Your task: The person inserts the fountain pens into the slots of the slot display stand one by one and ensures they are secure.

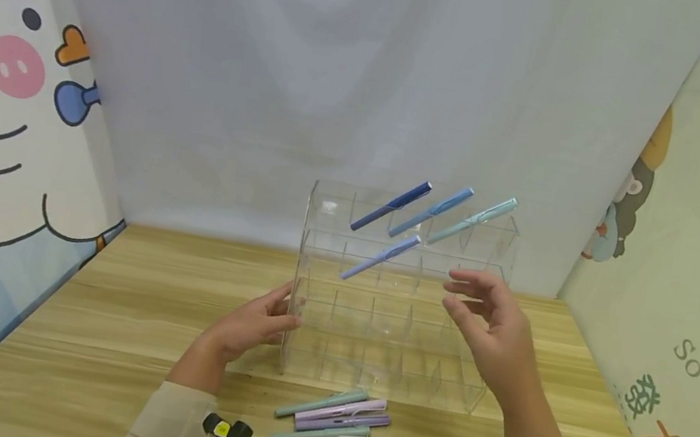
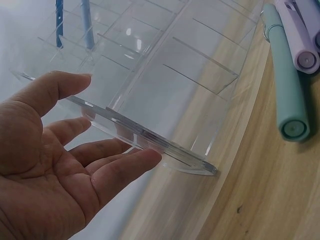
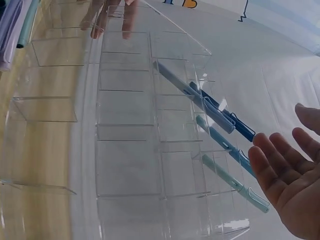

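Note:
A clear acrylic rack of small compartments stands upright on the table. Along its top row lean a dark blue pen, a blue pen and a pale aqua pen. One row lower sits a periwinkle pen. My left hand rests against the rack's left side panel, its fingers loosely extended along the edge. Near the rack's right front hovers my right hand, fingers gently bent and apart from the thumb, holding nothing.
Before the rack lies a loose group of capped pens: a green pen, a pale lilac pen, a purple pen and another green pen. A white curtain hangs behind the wooden table, with printed panels at both sides.

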`<state>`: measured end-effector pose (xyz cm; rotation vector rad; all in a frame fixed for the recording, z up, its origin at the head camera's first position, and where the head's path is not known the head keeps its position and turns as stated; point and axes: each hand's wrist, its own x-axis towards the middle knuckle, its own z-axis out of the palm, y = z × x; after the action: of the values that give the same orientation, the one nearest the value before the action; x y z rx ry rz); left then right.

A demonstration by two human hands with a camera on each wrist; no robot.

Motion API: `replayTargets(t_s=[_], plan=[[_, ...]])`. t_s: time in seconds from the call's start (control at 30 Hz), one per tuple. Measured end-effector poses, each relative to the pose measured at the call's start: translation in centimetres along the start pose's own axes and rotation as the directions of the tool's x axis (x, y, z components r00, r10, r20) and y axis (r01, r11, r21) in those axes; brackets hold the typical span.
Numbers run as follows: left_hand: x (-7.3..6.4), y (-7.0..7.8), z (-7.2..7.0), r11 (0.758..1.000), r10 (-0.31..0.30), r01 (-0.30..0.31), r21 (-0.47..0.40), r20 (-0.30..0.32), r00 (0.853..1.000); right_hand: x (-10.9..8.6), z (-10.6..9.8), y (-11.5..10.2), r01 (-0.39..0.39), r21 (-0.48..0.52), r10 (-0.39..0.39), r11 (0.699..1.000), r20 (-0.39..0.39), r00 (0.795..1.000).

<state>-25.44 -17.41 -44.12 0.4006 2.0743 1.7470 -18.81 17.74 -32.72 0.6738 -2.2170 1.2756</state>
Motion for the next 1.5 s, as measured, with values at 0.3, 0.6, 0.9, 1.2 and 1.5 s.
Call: replayTargets(t_s=[0.3,0.6,0.9,1.2,1.5], plan=[[0.2,-0.1,-0.1,1.0,0.003,-0.003,0.001,-0.009,1.0,-2.1,0.4,0.3,-0.039,-0.117,0.058,0.992,0.158,0.986],[0.2,-0.2,0.0,1.0,0.006,-0.006,0.002,-0.005,1.0,-2.9,0.7,0.3,-0.059,-0.169,0.105,0.984,0.278,0.955],[0.1,-0.1,0.1,1.0,0.0,0.0,0.002,-0.007,1.0,-3.4,1.7,0.2,0.037,-0.243,0.072,0.969,0.426,0.902],[0.1,0.1,0.1,1.0,-0.004,0.004,0.015,-0.016,1.0,-4.2,3.6,0.2,0.072,-0.339,0.154,0.938,0.595,0.789],[0.0,0.1,0.1,1.0,-0.007,0.007,0.008,-0.013,1.0,-5.4,6.5,0.3,0.179,-0.353,0.127,0.919,0.692,0.711]])
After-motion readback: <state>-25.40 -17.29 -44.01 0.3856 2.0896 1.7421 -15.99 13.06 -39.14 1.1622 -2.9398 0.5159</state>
